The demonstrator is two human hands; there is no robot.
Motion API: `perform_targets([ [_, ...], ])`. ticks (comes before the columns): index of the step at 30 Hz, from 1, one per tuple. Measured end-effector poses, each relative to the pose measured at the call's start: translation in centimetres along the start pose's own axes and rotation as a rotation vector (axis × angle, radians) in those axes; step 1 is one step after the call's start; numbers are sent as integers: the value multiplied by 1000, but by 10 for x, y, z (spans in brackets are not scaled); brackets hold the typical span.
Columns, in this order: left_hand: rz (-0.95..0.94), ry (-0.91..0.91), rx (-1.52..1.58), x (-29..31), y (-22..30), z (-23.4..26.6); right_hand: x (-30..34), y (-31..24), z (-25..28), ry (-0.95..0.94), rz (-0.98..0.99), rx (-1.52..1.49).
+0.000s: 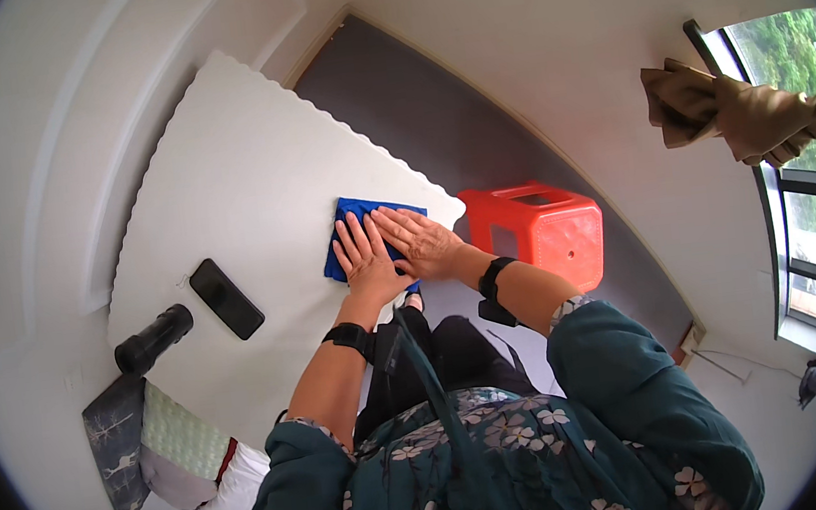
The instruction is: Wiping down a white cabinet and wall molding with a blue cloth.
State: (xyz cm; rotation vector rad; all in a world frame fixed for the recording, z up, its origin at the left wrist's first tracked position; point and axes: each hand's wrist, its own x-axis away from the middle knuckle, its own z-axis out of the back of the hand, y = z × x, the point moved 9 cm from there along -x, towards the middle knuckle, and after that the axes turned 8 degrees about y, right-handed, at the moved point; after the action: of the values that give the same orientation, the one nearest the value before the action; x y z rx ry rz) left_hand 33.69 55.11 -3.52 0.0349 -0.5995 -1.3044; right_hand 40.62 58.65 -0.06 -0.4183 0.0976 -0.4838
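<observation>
Blue folded cloth (335, 266) lies on the white desk (216, 156) beneath the left hand (369, 264) and right hand (429, 246), both flat with fingers extended, pressing rather than gripping. Wiping seems the step in hand; another stroke would call for even pressure.

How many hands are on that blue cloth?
2: the bare left hand lies on the left part of the bright blue fabric cloth, the bare right hand on its right part. No other hands show.
</observation>
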Motion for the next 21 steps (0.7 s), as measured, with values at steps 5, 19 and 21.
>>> perform_targets([
  [5, -57, 107, 81, 5, -1, 6, -2, -3, -5, -72, 4, 31],
  [19, 132, 304, 101, -15, 3, 5, -35, 23, 8, -173, 272, 21],
  [21, 190, 387, 117, -17, 3, 9, -43, 29, 6, -204, 334, -35],
])
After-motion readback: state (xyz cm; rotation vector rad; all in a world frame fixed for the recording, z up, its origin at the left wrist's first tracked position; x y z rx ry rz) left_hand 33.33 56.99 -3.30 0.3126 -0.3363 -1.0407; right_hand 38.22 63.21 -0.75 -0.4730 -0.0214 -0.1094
